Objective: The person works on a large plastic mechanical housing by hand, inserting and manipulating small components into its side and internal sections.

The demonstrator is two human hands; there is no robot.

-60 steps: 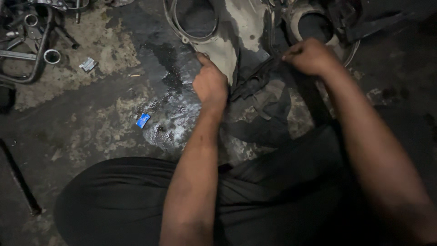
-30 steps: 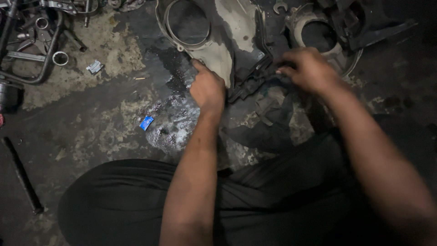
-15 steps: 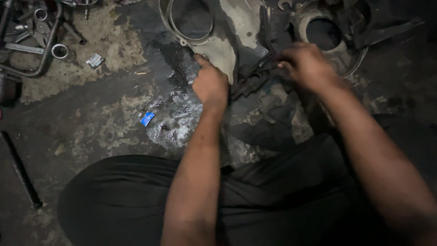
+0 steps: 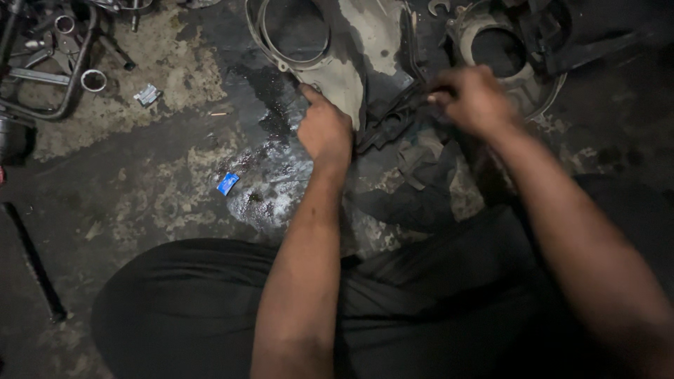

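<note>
On the stained concrete floor, near the top of the head view, lies a pale metal housing with a large round opening ringed by a raised collar. The left hand rests against the housing's lower edge, its index finger stretched up to touch the metal just under the collar while the other fingers are curled in; it grips nothing that can be seen. The right hand is closed around the end of a dark, oily part that runs slantwise between the two hands, just beside the housing's right edge; what that part is cannot be told in the gloom. Behind the right hand sits a second round casing, its top cut off by the frame and partly covered by black pieces.

Left of the left hand the floor is open: a wet, shiny patch spreads below the housing, with a small blue scrap just beside it and a crumpled grey wrapper farther up. At the upper left corner a bent metal tube and a loose ring lie well apart from the hands. A dark rod lies along the left edge. The person's dark-clothed lap fills the bottom, hiding the floor there, and the right side sinks into shadow.
</note>
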